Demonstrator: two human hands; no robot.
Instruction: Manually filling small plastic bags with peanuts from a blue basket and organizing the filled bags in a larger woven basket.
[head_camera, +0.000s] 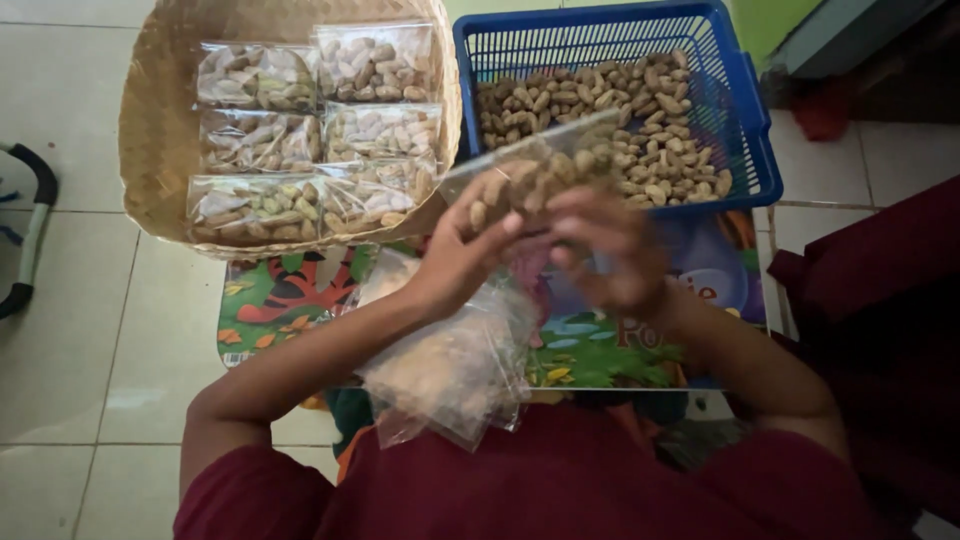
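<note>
A home floor used for small-scale food packing: pale floor tiles (70, 330), a cartoon mat (290, 295), a woven tray (160, 150) of bagged peanuts, a blue plastic basket (745, 130) of loose ones.

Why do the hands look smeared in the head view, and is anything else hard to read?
Head view: motion blur smears the right hand and the clear bag of peanuts both hands hold; the left hand is a little crisper. The filled packets in the woven tray show mild glare on the plastic. The peanuts in the blue basket read clearly. Lighting is soft and even, without hard shadows.
</note>
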